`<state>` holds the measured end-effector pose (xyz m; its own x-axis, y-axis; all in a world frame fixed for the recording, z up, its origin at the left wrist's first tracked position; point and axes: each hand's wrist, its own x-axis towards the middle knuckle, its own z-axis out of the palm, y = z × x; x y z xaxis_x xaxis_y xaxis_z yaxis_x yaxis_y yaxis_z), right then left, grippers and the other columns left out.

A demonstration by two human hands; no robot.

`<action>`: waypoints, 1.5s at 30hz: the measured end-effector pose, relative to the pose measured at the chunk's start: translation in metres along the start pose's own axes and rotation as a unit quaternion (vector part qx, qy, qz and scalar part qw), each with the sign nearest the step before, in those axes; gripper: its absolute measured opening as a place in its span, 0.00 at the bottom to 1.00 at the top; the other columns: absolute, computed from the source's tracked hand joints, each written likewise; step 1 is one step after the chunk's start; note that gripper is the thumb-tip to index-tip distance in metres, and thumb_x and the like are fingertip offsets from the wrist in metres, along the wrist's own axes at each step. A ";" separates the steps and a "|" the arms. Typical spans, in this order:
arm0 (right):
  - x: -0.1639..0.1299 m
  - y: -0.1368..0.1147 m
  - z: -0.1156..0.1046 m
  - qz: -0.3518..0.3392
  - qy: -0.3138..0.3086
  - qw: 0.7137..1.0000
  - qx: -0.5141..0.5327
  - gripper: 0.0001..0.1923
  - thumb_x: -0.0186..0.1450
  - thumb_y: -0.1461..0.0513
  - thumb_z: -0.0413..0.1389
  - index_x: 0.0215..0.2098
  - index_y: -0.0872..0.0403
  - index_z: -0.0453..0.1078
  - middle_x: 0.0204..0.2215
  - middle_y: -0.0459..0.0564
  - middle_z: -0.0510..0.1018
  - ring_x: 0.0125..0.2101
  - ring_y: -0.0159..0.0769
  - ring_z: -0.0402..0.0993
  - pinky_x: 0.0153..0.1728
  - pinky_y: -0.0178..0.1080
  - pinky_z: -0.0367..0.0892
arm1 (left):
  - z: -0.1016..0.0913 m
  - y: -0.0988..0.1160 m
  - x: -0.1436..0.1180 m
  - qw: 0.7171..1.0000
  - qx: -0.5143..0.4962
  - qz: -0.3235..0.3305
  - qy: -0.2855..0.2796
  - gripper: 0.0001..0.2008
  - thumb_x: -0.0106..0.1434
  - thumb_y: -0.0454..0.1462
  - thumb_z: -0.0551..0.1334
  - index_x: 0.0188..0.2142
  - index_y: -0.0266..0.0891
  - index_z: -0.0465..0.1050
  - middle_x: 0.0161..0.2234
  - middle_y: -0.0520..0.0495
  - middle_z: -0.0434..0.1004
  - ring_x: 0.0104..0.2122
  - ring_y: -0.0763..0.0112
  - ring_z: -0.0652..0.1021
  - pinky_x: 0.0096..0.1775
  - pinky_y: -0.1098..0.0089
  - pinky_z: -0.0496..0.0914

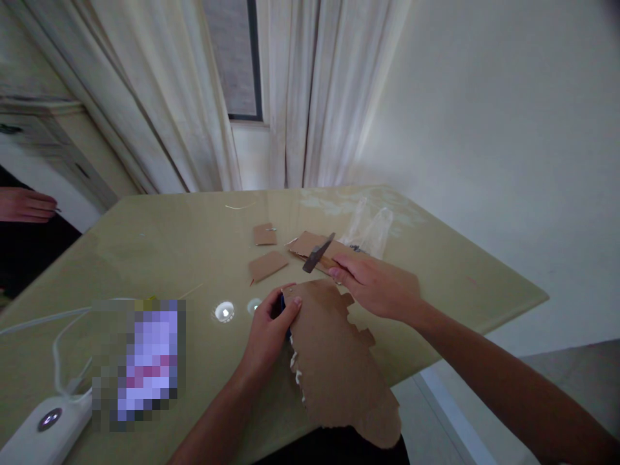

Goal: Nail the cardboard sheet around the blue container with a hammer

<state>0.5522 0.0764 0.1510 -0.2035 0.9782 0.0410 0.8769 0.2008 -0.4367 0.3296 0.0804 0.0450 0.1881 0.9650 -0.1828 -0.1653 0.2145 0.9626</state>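
Observation:
My right hand (361, 281) grips the wooden handle of a small hammer (318, 254), its dark metal head raised above the cardboard. With its thumb on top, my left hand (274, 323) pinches the upper left corner of a large torn cardboard piece (339, 355). White torn edging runs down the left side of that piece, and a bit of something dark blue shows under the corner. Small spots near my thumb are too tiny to name. Behind the hammer lies another long cardboard strip (397, 274), partly covered by my right hand.
Two small cardboard pieces (268, 265) lie ahead, the farther with a small metallic item on it. A clear plastic bag (371, 229) rests at the back. On the left are a blurred-out rectangle (150, 361) and a white power strip (46, 426) with cables. A co-worker's hand (29, 204) shows far left.

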 end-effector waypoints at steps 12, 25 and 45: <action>-0.017 0.027 0.001 0.024 0.023 0.999 -0.019 0.19 0.81 0.53 0.46 0.48 0.52 0.76 0.41 0.53 0.83 0.41 0.44 0.78 0.42 0.42 0.65 | 0.000 -0.002 -0.001 1.000 -0.009 -0.006 0.005 0.30 0.57 0.53 0.75 0.54 0.40 0.80 0.44 0.42 0.87 0.41 0.56 0.84 0.40 0.65 0.76; 0.003 -0.023 0.016 -0.068 -0.063 0.995 -0.046 0.14 0.81 0.56 0.48 0.45 0.53 0.73 0.38 0.51 0.83 0.37 0.41 0.77 0.39 0.42 0.60 | 0.000 0.001 -0.001 0.999 0.009 0.041 -0.008 0.20 0.60 0.50 0.74 0.46 0.41 0.83 0.42 0.45 0.86 0.43 0.57 0.82 0.43 0.65 0.74; -0.018 0.031 0.006 0.055 0.067 0.996 -0.036 0.22 0.80 0.50 0.46 0.53 0.50 0.79 0.45 0.53 0.86 0.44 0.46 0.82 0.42 0.42 0.70 | -0.003 -0.009 0.002 1.000 0.004 0.023 0.004 0.28 0.60 0.52 0.74 0.55 0.39 0.80 0.49 0.39 0.86 0.47 0.51 0.84 0.46 0.60 0.77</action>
<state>0.5803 0.0648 0.1317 -0.0482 0.9918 0.1180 0.9203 0.0900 -0.3806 0.3284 0.0809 0.0349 0.1735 0.9750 -0.1389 -0.1657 0.1679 0.9718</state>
